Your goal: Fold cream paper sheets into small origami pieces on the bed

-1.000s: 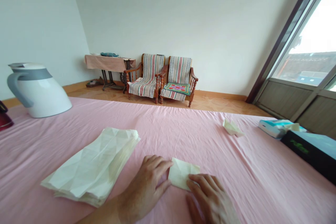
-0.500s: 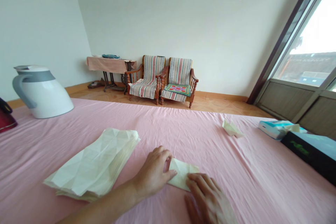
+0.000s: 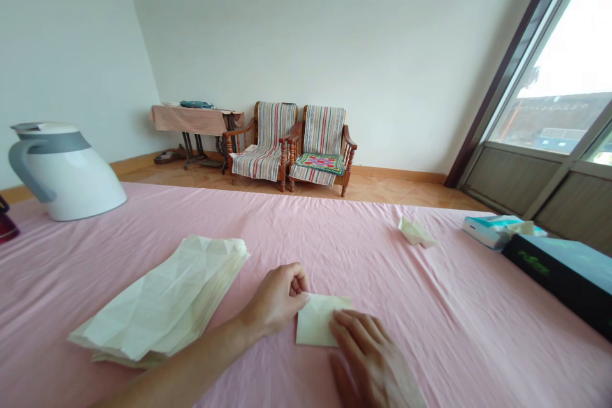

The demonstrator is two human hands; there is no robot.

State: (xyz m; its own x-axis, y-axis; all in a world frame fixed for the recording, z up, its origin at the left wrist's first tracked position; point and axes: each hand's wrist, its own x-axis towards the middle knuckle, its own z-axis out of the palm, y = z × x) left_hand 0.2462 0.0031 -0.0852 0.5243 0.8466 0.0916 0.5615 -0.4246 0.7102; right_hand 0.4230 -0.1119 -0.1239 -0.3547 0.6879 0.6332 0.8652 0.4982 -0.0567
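Observation:
A small folded sheet of cream paper [image 3: 314, 325] lies on the pink tablecloth [image 3: 335, 248] near the front edge. My left hand [image 3: 277, 298] pinches the sheet's upper left corner with curled fingers. My right hand [image 3: 370, 363] lies flat with its fingertips pressing down on the sheet's right side. To the left of my hands rests a thick stack of creased cream paper [image 3: 162, 296].
A white kettle [image 3: 64, 169] stands at the far left. A small folded paper piece [image 3: 415, 233] lies at the far right, near a teal tissue pack [image 3: 497, 229] and a black box [image 3: 564, 277]. Two striped chairs [image 3: 296, 146] stand beyond the table.
My left hand's fingers have curled from lying flat into a pinch on the sheet's corner, and the sheet has turned slightly. My right hand stays on its right side.

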